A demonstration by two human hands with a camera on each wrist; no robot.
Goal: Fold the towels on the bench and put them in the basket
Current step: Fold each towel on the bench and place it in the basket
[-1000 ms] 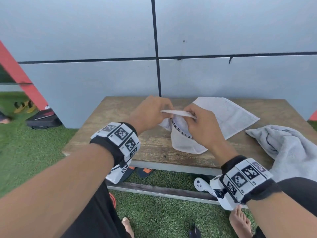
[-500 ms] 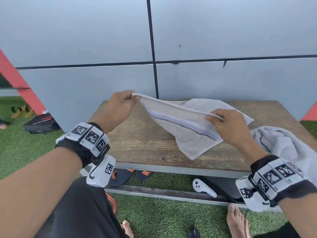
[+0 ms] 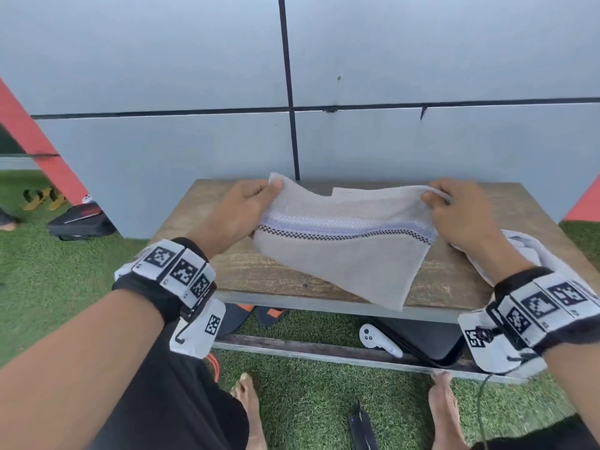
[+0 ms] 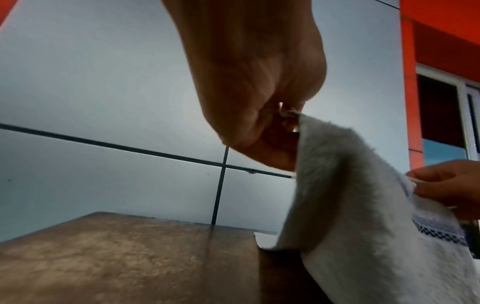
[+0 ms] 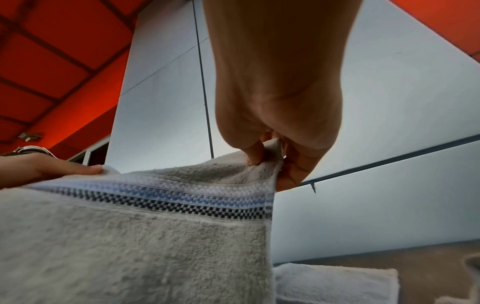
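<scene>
A white towel with a blue band and a black checked stripe hangs spread above the wooden bench. My left hand pinches its upper left corner, and my right hand pinches its upper right corner. In the left wrist view the towel drops from my left hand down to the bench. In the right wrist view my right hand grips the towel at its corner. A second, crumpled white towel lies on the bench's right end. No basket is in view.
A grey panelled wall stands right behind the bench. Under the bench lie a white controller, a black case and sandals. My bare feet rest on green turf. A black bag sits at left.
My hands have moved apart, stretching the towel's top edge wide, and the towel now hangs spread and lower over the bench's front.
</scene>
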